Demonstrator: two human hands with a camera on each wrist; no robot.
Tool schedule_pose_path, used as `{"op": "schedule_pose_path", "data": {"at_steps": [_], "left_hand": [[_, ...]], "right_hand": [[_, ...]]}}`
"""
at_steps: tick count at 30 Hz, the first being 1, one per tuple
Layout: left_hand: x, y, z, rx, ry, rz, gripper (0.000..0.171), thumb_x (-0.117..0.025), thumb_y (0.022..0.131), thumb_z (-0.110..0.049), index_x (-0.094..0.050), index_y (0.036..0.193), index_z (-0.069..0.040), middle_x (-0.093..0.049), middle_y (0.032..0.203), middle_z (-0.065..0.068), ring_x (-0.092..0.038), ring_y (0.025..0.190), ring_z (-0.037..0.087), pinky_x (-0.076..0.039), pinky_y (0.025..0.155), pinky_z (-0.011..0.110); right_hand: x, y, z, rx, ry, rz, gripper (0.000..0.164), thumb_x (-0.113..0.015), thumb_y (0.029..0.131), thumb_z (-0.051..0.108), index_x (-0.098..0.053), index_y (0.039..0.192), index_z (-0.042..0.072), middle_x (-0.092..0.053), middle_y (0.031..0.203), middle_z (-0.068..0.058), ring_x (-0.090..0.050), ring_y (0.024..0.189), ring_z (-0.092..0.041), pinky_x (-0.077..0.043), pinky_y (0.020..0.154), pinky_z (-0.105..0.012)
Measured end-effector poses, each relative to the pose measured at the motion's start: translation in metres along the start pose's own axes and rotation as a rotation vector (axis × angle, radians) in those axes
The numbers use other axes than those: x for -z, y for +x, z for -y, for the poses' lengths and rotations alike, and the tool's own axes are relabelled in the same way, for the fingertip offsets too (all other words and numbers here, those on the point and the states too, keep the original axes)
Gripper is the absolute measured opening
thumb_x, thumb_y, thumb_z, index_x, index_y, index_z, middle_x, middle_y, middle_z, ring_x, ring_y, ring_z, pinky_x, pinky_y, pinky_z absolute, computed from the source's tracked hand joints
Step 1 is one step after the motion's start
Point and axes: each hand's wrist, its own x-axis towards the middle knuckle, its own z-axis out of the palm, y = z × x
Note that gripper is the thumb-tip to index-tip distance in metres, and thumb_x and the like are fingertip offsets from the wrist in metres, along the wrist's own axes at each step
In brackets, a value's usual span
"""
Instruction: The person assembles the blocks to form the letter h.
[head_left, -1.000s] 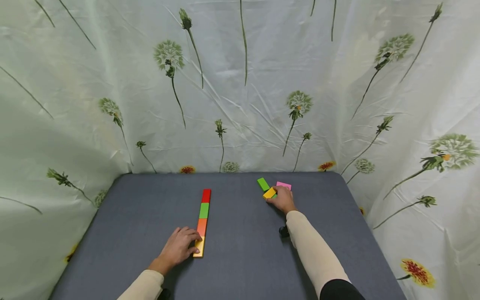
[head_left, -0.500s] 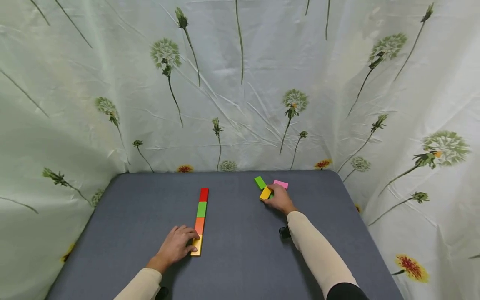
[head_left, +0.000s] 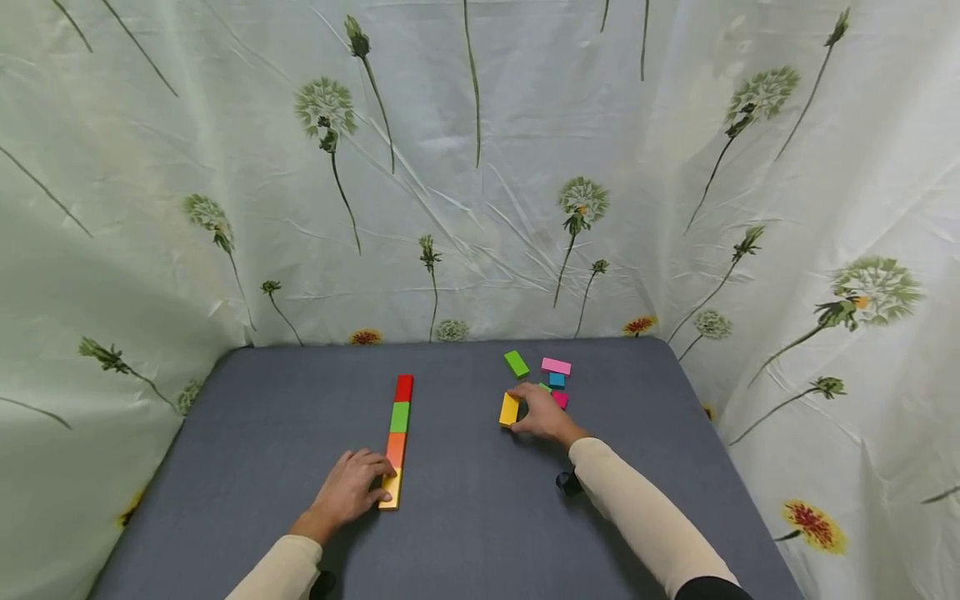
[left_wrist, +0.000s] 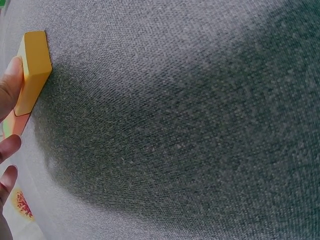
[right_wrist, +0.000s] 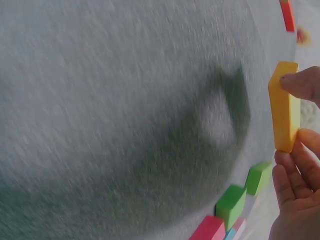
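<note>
Within R hand (head_left: 546, 417) — yellow blk (head_left: 509, 410), pinched lengthwise — w/ relaxed L hand (head_left: 349, 487) on blk row (head_left: 397, 442)

My head feed has the table (head_left: 465, 550) across the lower frame, the cloth (head_left: 480, 167) behind it. Left of centre runs a row of blocks (head_left: 397, 446), the left hand (head_left: 348, 492) on its bottom end; right of centre, the right hand (head_left: 546, 415) holds another block (head_left: 509, 409), below-left of loose blocks (head_left: 557, 381).

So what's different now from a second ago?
The right hand, already gripping the yellow rectangular block, has drawn it leftward and nearer, revealing a blue rectangular block. The left hand still touches the unmoved, straight row of four coloured blocks.
</note>
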Motion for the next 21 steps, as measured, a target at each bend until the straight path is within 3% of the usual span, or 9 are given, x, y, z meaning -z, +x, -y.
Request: {"op": "schedule_pose_path", "data": {"at_steps": [11, 21], "left_hand": [[-0.001, 0.0, 0.003, -0.021, 0.008, -0.018, 0.031, -0.085, 0.067, -0.032, -0.072, 0.09, -0.017, -0.068, 0.097, -0.004, -0.057, 0.087, 0.015, -0.04, 0.073, 0.035], [0.001, 0.0, 0.001, 0.008, -0.008, 0.009, 0.03, -0.085, 0.068, -0.031, -0.072, 0.091, -0.016, -0.068, 0.099, -0.003, -0.057, 0.089, 0.016, -0.041, 0.075, 0.036]], "right_hand": [[-0.016, -0.017, 0.022, 0.097, -0.002, 0.114, 0.064, -0.083, 0.075, 0.014, -0.056, 0.131, -0.001, -0.056, 0.128, -0.015, -0.048, 0.122, -0.033, -0.033, 0.105, -0.051], [-0.027, -0.027, 0.036, 0.134, -0.045, 0.178, 0.06, -0.083, 0.075, 0.017, -0.059, 0.128, 0.004, -0.057, 0.127, -0.01, -0.05, 0.119, -0.029, -0.036, 0.104, -0.047]]}}
